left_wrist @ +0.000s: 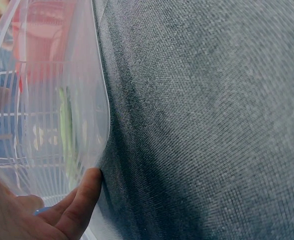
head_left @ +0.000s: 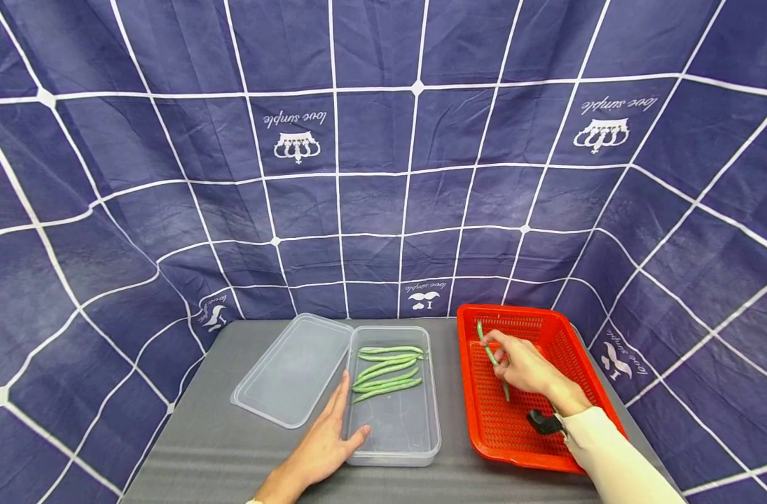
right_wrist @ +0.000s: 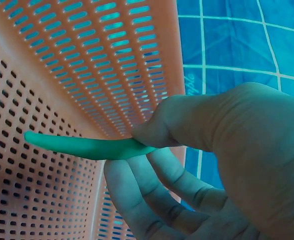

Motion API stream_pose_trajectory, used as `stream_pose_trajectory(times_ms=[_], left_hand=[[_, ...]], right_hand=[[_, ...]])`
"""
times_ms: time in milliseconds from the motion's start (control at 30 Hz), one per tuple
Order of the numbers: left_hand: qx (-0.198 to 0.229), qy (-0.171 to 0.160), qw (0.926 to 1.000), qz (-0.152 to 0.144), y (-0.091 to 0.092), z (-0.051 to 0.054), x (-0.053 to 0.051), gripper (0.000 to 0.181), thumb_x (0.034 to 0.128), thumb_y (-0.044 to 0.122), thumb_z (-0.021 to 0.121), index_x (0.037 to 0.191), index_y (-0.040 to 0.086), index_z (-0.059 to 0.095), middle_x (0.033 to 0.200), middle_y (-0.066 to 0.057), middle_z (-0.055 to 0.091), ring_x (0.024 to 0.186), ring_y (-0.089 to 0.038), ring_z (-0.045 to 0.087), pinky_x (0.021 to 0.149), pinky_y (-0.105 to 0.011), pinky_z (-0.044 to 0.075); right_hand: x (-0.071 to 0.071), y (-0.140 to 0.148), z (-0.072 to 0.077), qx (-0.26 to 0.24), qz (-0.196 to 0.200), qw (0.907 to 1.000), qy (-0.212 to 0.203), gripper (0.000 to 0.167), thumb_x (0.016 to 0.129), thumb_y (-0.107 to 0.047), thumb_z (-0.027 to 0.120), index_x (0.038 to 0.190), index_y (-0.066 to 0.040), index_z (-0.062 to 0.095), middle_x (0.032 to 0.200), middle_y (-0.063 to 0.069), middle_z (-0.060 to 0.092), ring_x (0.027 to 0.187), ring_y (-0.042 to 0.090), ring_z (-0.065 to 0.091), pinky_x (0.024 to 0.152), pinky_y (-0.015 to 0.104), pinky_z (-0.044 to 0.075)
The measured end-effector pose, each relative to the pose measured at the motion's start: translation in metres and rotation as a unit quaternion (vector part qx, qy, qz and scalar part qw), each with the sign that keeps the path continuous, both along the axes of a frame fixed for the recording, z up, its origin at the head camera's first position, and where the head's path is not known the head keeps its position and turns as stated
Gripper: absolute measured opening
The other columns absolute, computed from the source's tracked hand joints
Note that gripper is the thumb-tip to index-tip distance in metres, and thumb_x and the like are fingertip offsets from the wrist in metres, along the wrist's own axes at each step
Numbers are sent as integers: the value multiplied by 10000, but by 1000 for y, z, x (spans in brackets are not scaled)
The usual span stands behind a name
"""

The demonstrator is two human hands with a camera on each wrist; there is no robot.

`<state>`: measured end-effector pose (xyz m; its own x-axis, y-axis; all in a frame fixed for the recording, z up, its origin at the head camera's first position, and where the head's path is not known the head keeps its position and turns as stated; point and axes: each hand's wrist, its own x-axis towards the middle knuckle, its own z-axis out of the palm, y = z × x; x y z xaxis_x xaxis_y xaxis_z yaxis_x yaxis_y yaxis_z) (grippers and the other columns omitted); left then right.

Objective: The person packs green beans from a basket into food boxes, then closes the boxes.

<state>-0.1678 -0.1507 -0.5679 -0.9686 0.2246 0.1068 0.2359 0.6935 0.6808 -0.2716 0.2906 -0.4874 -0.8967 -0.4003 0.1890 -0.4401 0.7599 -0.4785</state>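
Note:
My right hand [head_left: 524, 364] pinches a green bean [head_left: 487, 352] between thumb and fingers, within the red basket [head_left: 468, 392]. In the right wrist view the green bean [right_wrist: 82, 146] sticks out past the fingertips, above the basket's perforated wall. Straight-fingered, my left hand [head_left: 326, 439] rests along the left side of a clear plastic box [head_left: 392, 430], its thumb over the near left rim. Several green beans [head_left: 386, 371] lie side by side in the far half of that box. Through its wall the left wrist view shows a green bean [left_wrist: 67, 125], blurred.
A clear lid [head_left: 293, 371] lies flat to the left of the box, touching or nearly touching its rim. Grey cloth [head_left: 194, 427] covers the table. A blue checked curtain [head_left: 370, 203] hangs behind and at both sides. My right wrist wears a black device [head_left: 543, 422].

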Motion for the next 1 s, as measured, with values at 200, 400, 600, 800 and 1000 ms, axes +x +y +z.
stream_pose_trajectory(times_ms=[200,400,600,800,1000], left_hand=[[13,-22,10000,-11,-1,-2,0,1132,1065,447,827,1888,105,129,1948,-176,259,1781,-398,348,1395,-664,370],[37,2,10000,6,-1,-3,0,1138,1059,436,835,1887,99,131,1939,-194,278,1771,-413,366,1384,-677,383],[-35,72,10000,23,0,-3,0,1143,1054,447,838,1886,95,137,1935,-177,300,1757,-387,397,1379,-648,408],[-17,174,9998,-21,0,-1,2,1140,1051,430,846,1883,88,145,1925,-202,314,1743,-437,414,1360,-676,416],[13,153,9999,-49,0,-2,2,1150,1051,432,848,1883,82,136,1929,-201,303,1752,-431,399,1368,-669,406]], right_hand=[[0,-7,5,-110,46,9999,32,545,844,125,795,1313,-148,737,894,-39,722,753,32,657,702,257,534],[2,-13,9,-148,153,9995,224,550,859,140,764,1336,-135,760,927,-33,738,813,53,672,732,257,554],[5,-20,13,-179,201,9980,574,541,852,144,758,1327,-116,763,928,-45,746,848,73,680,742,271,556],[9,-26,17,-223,239,9962,803,539,854,152,756,1333,-95,762,965,-10,762,891,153,721,763,278,563],[12,-31,22,-215,398,9942,974,535,875,165,769,1341,-96,753,984,21,770,901,169,733,767,299,585]])
